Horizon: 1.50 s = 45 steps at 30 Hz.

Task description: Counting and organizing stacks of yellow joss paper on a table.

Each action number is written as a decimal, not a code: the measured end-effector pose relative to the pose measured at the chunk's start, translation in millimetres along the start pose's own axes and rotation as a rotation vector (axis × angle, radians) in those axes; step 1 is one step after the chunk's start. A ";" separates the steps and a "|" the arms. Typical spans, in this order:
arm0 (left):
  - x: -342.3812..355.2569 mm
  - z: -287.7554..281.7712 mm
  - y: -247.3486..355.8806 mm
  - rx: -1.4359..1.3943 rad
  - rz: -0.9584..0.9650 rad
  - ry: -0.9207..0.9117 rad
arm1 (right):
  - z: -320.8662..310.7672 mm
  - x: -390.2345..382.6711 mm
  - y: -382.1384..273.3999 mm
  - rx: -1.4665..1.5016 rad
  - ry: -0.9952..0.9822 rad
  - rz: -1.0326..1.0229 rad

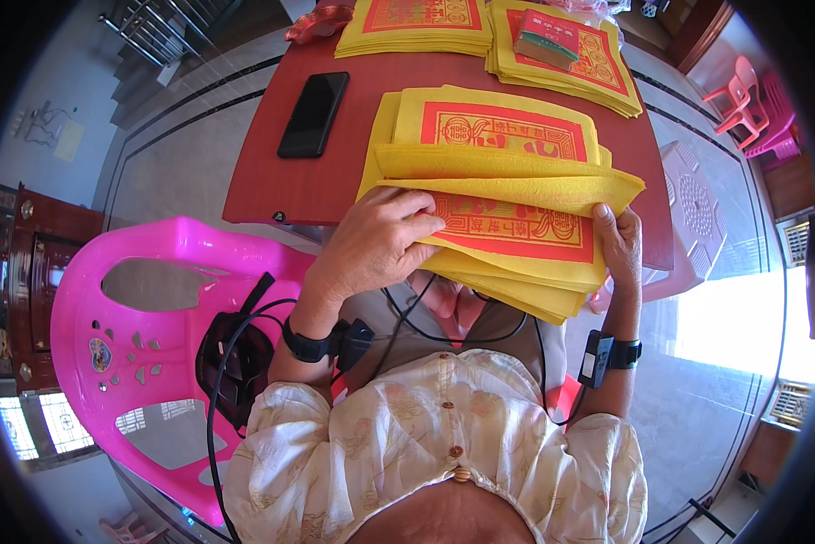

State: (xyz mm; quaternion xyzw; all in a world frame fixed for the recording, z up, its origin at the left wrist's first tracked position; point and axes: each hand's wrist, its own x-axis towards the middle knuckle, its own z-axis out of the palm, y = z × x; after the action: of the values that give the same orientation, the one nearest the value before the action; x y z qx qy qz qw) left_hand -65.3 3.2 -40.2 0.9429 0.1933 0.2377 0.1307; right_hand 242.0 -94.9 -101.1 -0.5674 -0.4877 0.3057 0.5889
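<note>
A stack of yellow paper sheets printed in red (516,245) lies at the table's near edge, its lower part overhanging it. A top sheet (507,172) is bent up in a fold across the printed face. My left hand (389,231) is closed on the left side of the sheets, fingers curled over their edge. My right hand (618,245) grips the right side of the sheets, thumb on the raised fold. Black bands with small devices sit on both wrists.
The red table (258,186) holds a black phone (313,114), two more paper stacks (407,23), a red-and-green booklet (545,41) and a red dish (319,23). A pink chair (108,317) with a black bag (226,372) stands left; a pale plastic stool (696,204) stands right.
</note>
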 end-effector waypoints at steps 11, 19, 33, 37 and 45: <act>-1.5 1.1 -3.9 -0.063 -0.024 0.161 | -9.7 -0.4 10.2 -0.005 -0.019 0.020; 1.7 2.1 -7.7 -0.066 -0.066 0.345 | -8.0 1.1 4.4 0.053 -0.035 -0.017; 6.1 5.1 -6.1 -0.199 -0.168 0.459 | -15.5 10.2 11.1 -0.202 -0.141 -0.339; 5.9 4.7 -6.2 -0.213 -0.169 0.471 | -1.1 4.6 -5.0 -0.165 -0.110 -0.270; 3.0 -6.4 -0.8 -0.170 -0.147 0.648 | 2.7 -1.8 -0.2 0.185 0.001 0.020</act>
State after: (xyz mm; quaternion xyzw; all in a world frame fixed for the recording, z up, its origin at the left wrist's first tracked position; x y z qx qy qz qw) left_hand -66.2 6.2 -33.8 0.7876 0.2718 0.5301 0.1577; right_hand 238.9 -95.6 -101.6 -0.5155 -0.4514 0.3551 0.6359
